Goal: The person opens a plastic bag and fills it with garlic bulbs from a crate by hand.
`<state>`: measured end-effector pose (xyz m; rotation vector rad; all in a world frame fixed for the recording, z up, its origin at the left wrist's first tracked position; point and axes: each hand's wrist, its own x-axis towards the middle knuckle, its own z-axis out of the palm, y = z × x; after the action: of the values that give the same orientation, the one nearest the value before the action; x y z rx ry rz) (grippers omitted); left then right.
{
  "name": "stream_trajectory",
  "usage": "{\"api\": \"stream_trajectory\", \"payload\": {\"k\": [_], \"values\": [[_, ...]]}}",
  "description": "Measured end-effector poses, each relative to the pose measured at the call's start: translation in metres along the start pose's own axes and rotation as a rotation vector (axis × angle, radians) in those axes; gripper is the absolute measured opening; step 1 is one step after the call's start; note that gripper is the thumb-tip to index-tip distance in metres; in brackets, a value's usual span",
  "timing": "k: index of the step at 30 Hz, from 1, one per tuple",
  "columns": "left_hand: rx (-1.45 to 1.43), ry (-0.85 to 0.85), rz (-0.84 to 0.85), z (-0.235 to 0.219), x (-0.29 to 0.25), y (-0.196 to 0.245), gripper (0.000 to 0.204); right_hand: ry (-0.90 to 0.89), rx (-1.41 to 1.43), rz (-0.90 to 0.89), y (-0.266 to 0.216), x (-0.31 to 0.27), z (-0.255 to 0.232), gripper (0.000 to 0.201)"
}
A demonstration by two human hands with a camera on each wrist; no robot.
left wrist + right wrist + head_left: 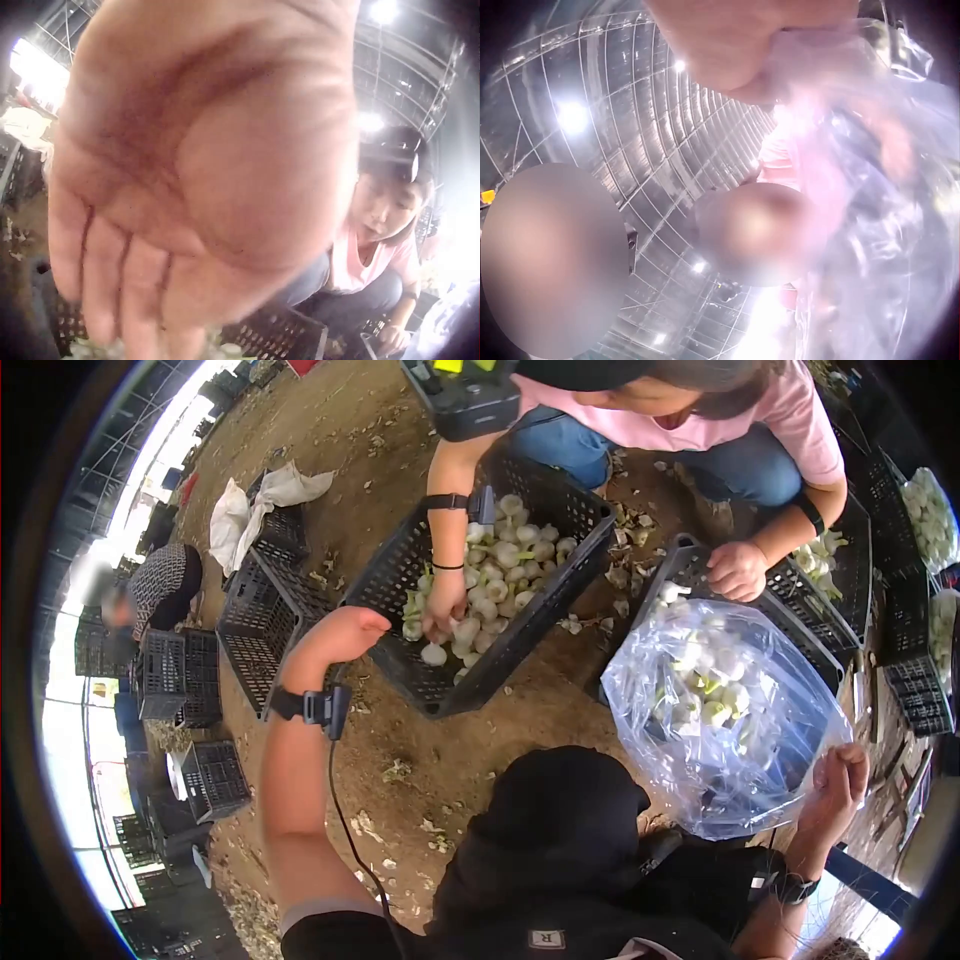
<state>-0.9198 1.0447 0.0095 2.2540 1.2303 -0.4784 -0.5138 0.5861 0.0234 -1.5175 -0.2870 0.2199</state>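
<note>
My left hand [345,637] is held over the near left edge of a black crate [470,695] of white bulbs [505,560]; in the left wrist view its palm [202,150] and extended fingers show, holding nothing. My right hand [838,785] pinches the rim of a clear plastic bag [640,730] with bulbs inside, which lies over another black crate [690,560]. In the right wrist view the hand [727,45] meets the bag's film [885,225]. Another person's hand [443,605] touches a bulb [433,654] in the first crate.
A person in a pink shirt [800,420] crouches across from me, one fist on the far crate's rim. Stacked crates [180,670] and another person [165,585] are at left. Bagged bulbs [930,520] stand at right. Peelings [440,840] litter the dirt floor.
</note>
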Motion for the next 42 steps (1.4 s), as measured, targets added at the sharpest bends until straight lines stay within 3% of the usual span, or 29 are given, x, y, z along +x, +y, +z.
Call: {"api": "stream_trajectory", "payload": {"k": [3, 9, 12, 15, 17, 20, 25, 30, 35, 38, 41, 42], "values": [[0.066, -0.005, 0.022, 0.014, 0.025, -0.005, 0.023, 0.004, 0.024, -0.004, 0.005, 0.003, -0.006, 0.011], [0.174, -0.203, -0.056, 0.012, 0.036, 0.011, 0.026, 0.03, 0.02, -0.021, 0.01, 0.011, -0.006, 0.012], [0.1, -0.292, 0.097, 0.028, 0.049, 0.007, 0.022, 0.077, 0.004, -0.009, 0.012, 0.014, -0.003, 0.011], [0.041, -0.263, 0.429, 0.065, 0.068, 0.011, 0.028, 0.087, -0.002, -0.008, 0.016, 0.016, 0.002, 0.01], [-0.004, -0.243, 0.399, 0.088, 0.084, 0.029, 0.034, 0.029, -0.013, -0.001, 0.021, 0.018, -0.004, 0.011], [0.19, -0.272, 0.341, 0.1, 0.109, 0.054, 0.035, -0.001, -0.065, -0.011, 0.028, 0.02, -0.001, 0.009], [0.699, -0.429, 0.385, 0.158, 0.188, 0.04, 0.036, 0.036, -0.097, -0.003, 0.021, 0.016, 0.013, 0.008], [1.113, -0.469, 0.548, 0.162, 0.19, 0.041, 0.036, -0.007, -0.088, 0.019, 0.018, 0.014, 0.016, 0.01], [1.316, -0.445, 0.73, 0.149, 0.179, 0.038, 0.037, -0.024, -0.11, 0.021, 0.02, 0.015, 0.015, 0.009], [1.242, -0.454, 0.691, 0.18, 0.203, 0.014, 0.042, -0.019, -0.128, 0.036, 0.019, 0.015, 0.012, 0.01], [1.086, -0.372, 0.606, 0.241, 0.241, -0.045, 0.047, -0.014, -0.121, 0.045, 0.017, 0.014, 0.01, 0.009], [1.105, -0.361, 0.542, 0.225, 0.22, -0.024, 0.047, -0.031, -0.11, 0.046, 0.016, 0.014, 0.009, 0.009]]}}
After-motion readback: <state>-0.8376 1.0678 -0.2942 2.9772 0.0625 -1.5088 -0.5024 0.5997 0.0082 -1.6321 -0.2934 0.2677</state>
